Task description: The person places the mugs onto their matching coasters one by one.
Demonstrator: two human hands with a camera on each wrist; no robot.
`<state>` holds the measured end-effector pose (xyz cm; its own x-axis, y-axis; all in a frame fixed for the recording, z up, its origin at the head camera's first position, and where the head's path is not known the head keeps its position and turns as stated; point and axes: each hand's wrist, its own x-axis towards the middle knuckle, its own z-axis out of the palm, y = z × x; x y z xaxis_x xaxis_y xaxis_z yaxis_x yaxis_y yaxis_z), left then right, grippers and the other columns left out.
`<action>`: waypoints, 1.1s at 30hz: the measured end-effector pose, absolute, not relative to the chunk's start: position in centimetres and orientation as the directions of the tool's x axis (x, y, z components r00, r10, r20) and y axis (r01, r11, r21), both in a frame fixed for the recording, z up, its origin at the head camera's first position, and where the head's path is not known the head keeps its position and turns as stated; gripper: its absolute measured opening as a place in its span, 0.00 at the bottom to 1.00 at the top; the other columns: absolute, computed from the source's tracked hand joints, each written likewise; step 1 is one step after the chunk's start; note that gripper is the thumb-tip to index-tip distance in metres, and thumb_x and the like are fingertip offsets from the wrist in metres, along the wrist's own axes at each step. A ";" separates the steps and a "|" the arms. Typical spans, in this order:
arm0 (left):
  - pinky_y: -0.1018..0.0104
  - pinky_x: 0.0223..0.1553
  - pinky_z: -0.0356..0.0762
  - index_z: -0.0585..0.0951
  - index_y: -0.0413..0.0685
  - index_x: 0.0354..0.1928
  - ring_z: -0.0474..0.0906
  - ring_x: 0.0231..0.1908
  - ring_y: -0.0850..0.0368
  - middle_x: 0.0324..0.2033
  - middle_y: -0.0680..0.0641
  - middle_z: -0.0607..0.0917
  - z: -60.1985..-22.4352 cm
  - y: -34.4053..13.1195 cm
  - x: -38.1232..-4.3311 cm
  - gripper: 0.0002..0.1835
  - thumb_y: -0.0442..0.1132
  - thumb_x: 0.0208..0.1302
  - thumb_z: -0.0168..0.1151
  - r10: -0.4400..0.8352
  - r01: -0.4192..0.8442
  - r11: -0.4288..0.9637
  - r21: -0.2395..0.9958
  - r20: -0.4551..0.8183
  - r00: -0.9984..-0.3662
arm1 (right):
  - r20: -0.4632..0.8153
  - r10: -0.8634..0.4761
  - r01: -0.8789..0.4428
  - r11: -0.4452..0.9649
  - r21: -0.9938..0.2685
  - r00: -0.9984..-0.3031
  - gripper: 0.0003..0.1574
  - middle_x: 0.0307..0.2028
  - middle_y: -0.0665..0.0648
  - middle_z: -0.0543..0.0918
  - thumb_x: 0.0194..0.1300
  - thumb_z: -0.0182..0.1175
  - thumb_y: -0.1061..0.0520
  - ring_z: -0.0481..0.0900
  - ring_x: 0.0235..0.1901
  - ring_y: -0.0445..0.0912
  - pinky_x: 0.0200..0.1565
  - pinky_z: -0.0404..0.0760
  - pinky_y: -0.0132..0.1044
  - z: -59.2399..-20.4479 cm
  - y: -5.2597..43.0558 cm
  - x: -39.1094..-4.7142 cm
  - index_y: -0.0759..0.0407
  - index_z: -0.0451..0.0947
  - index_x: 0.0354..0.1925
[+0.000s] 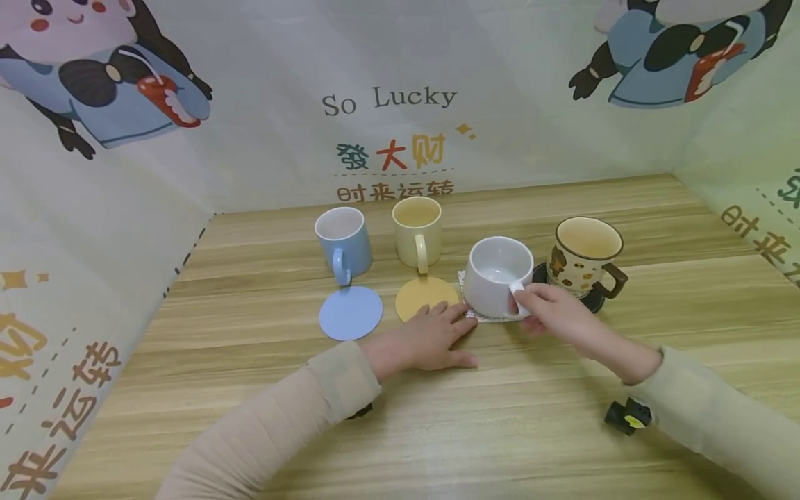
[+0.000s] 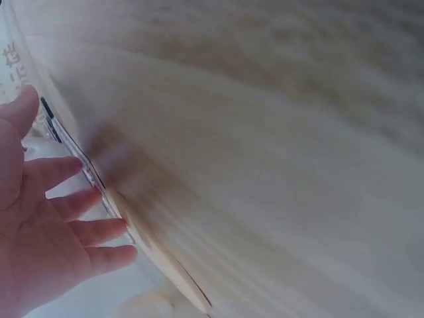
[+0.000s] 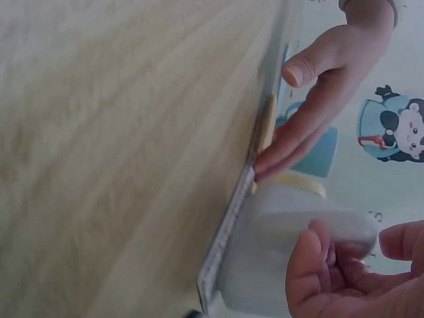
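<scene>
Your right hand (image 1: 553, 309) pinches the white mug (image 1: 490, 285) by its handle (image 1: 518, 297), on the coaster (image 1: 484, 319) just beside your outstretched left hand (image 1: 434, 340), which touches its edge, seemingly to steady it.

2 mugs (image 1: 354, 255) stand behind 2 coasters (image 1: 351, 312), left of 2 more mugs (image 1: 490, 288) on other coasters (image 1: 481, 318).

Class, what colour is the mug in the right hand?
The mug is white, seen best from the head view.

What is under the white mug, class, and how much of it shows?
A pale patterned coaster; parts of its left and front edges show. The white mug covers its middle, so that part cannot be seen.
</scene>
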<state>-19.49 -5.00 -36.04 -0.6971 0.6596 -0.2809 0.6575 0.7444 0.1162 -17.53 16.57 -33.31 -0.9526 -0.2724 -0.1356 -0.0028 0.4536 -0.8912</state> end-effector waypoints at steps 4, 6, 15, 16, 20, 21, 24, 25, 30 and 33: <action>0.48 0.65 0.53 0.63 0.49 0.66 0.53 0.66 0.43 0.66 0.43 0.61 -35.9 -6.0 -20.0 0.35 0.61 0.63 0.49 0.683 0.659 0.731 0.178 -0.213 -0.699 | 0.045 -0.242 -0.187 0.603 -0.775 -0.969 0.21 0.32 0.63 0.79 0.70 0.45 0.54 0.74 0.30 0.47 0.30 0.75 0.35 -32.5 17.3 -17.3 0.72 0.73 0.47; 0.52 0.64 0.56 0.66 0.46 0.63 0.59 0.64 0.44 0.63 0.42 0.65 -35.8 -6.6 -20.4 0.32 0.58 0.64 0.50 0.682 0.651 0.730 0.206 -0.159 -0.714 | 0.157 -0.220 -0.266 0.659 -0.704 -0.963 0.19 0.33 0.63 0.79 0.68 0.47 0.56 0.75 0.31 0.49 0.31 0.73 0.36 -32.0 17.5 -17.2 0.71 0.74 0.46; 0.55 0.56 0.68 0.73 0.40 0.54 0.71 0.55 0.47 0.52 0.41 0.76 -34.6 -8.8 -22.0 0.18 0.43 0.67 0.51 0.455 0.403 0.758 0.513 0.027 -0.890 | 0.635 -0.365 -0.680 0.635 -0.365 -0.681 0.09 0.35 0.62 0.78 0.58 0.54 0.68 0.75 0.35 0.51 0.36 0.77 0.39 -31.3 16.1 -15.7 0.70 0.76 0.38; 0.55 0.56 0.68 0.73 0.40 0.53 0.72 0.54 0.47 0.52 0.41 0.77 -34.5 -8.9 -22.2 0.18 0.42 0.66 0.51 0.417 0.361 0.748 0.557 0.029 -0.908 | 0.659 -0.411 -0.720 0.626 -0.299 -0.631 0.09 0.36 0.62 0.77 0.56 0.55 0.68 0.75 0.36 0.52 0.37 0.77 0.42 -31.4 15.8 -15.5 0.70 0.76 0.37; 0.56 0.53 0.70 0.74 0.37 0.51 0.73 0.50 0.46 0.49 0.39 0.77 -34.0 -9.2 -23.0 0.17 0.40 0.65 0.51 0.306 0.256 0.686 0.681 0.049 -0.951 | 0.671 -0.557 -0.816 0.564 -0.127 -0.490 0.13 0.40 0.62 0.77 0.56 0.55 0.63 0.76 0.41 0.53 0.42 0.77 0.46 -32.4 14.0 -15.0 0.68 0.76 0.40; 0.56 0.52 0.71 0.74 0.36 0.51 0.74 0.49 0.46 0.48 0.39 0.78 -33.9 -9.3 -23.2 0.16 0.39 0.65 0.51 0.284 0.242 0.669 0.703 0.059 -0.957 | 0.656 -0.583 -0.825 0.555 -0.109 -0.479 0.14 0.41 0.62 0.77 0.55 0.56 0.63 0.76 0.42 0.53 0.43 0.78 0.46 -32.7 13.6 -15.0 0.68 0.76 0.41; 0.57 0.51 0.72 0.73 0.36 0.51 0.74 0.48 0.45 0.47 0.38 0.78 -33.8 -9.3 -23.8 0.17 0.38 0.63 0.52 0.225 0.194 0.622 0.759 0.064 -0.972 | 0.583 -0.664 -0.847 0.526 -0.080 -0.468 0.20 0.45 0.64 0.77 0.54 0.58 0.62 0.76 0.45 0.54 0.46 0.77 0.45 -33.7 12.5 -14.9 0.69 0.74 0.46; 0.57 0.50 0.72 0.73 0.35 0.51 0.74 0.48 0.45 0.47 0.37 0.78 -33.8 -9.3 -23.9 0.17 0.38 0.63 0.52 0.206 0.167 0.594 0.787 0.052 -0.977 | 0.536 -0.694 -0.848 0.524 -0.082 -0.481 0.22 0.47 0.65 0.77 0.55 0.58 0.61 0.76 0.47 0.55 0.48 0.76 0.46 -33.9 12.2 -14.9 0.69 0.72 0.48; 0.59 0.52 0.71 0.69 0.35 0.57 0.72 0.51 0.46 0.51 0.36 0.75 -33.7 -8.8 -24.6 0.22 0.38 0.63 0.52 0.127 -0.001 0.433 0.902 -0.062 -0.990 | 0.273 -0.774 -0.819 0.562 -0.120 -0.571 0.30 0.58 0.69 0.70 0.61 0.55 0.54 0.67 0.58 0.63 0.58 0.66 0.53 -35.1 10.8 -14.6 0.69 0.66 0.58; 0.58 0.54 0.69 0.68 0.34 0.58 0.71 0.52 0.45 0.53 0.36 0.74 -33.6 -8.4 -24.8 0.23 0.38 0.63 0.52 0.096 -0.061 0.373 0.926 -0.104 -0.990 | 0.182 -0.784 -0.805 0.582 -0.119 -0.594 0.32 0.60 0.69 0.67 0.65 0.52 0.49 0.63 0.60 0.65 0.61 0.62 0.54 -35.8 10.2 -14.7 0.67 0.65 0.60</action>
<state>-24.83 -8.38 -33.57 -0.9899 0.0963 -0.1043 -0.0613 0.3728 0.9259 -14.71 10.22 -35.82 -0.5936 -0.7839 0.1822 -0.8047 0.5818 -0.1187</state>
